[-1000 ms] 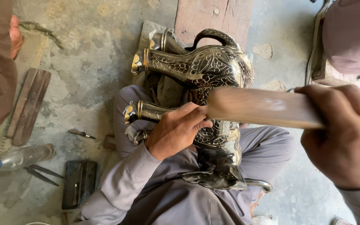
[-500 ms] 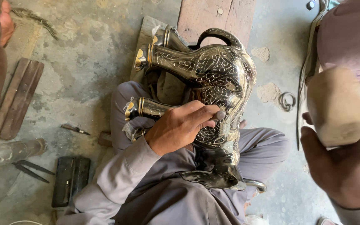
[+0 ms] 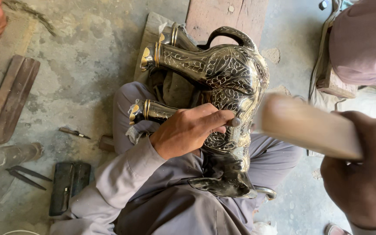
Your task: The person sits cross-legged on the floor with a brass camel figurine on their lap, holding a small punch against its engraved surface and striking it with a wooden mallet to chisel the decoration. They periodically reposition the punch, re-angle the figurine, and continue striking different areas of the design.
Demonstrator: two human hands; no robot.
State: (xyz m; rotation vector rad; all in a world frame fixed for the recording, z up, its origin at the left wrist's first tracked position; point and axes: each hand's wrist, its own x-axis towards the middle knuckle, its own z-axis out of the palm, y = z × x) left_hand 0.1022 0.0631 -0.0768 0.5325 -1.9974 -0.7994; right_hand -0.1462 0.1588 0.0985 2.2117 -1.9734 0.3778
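Left hand [image 3: 190, 130] was closed around a thin tool pressed on the engraved metal jug [image 3: 227, 87], which lay across the person's lap [image 3: 166, 204]. Right hand [image 3: 364, 174] had a tight fist on a blurry wooden mallet [image 3: 305, 124] just beside it.

Person is wearing a loose grey long-sleeved garment; the left sleeve [image 3: 122, 172] is showing soft folds and a plain cuff ending at the wrist. Matching grey trousers [image 3: 279, 156] are creasing over both legs. Left hand [image 3: 190, 130] is bare, a short, pale thumbnail showing. Right hand [image 3: 364, 169] is bare too, with only a sliver of grey cuff showing at the bottom edge.
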